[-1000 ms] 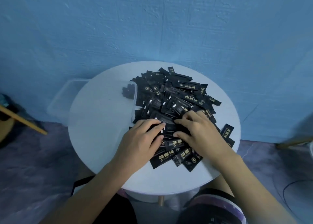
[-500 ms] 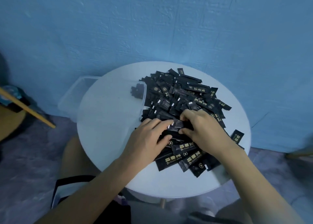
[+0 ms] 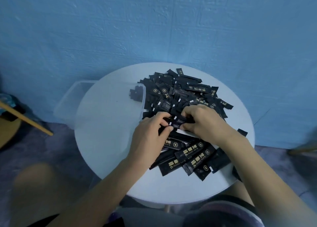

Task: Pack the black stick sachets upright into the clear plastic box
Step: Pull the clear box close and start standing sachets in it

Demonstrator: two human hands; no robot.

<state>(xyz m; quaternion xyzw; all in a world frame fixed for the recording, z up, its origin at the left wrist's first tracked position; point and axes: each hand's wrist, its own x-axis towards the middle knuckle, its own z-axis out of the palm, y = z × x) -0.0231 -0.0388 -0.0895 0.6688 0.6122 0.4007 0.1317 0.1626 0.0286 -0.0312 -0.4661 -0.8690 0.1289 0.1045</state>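
A big loose pile of black stick sachets (image 3: 185, 96) with gold print covers the right half of a round white table (image 3: 109, 151). My left hand (image 3: 149, 137) and my right hand (image 3: 204, 122) meet at the middle of the pile, both pinching a small bundle of sachets (image 3: 177, 122) held between them. The clear plastic box (image 3: 103, 103) stands on the table's left part, hanging over its back-left edge. A few sachets (image 3: 136, 94) stand in the box's far right corner.
A blue wall rises right behind the table. A wooden stool or table leg (image 3: 25, 118) juts in at the left, another piece of furniture (image 3: 303, 149) at the right edge. My knees show below the table's front edge.
Both hands have curled round a small bundle of sachets and raised it slightly off the pile. The camera has shifted, so the table sits further right in view.
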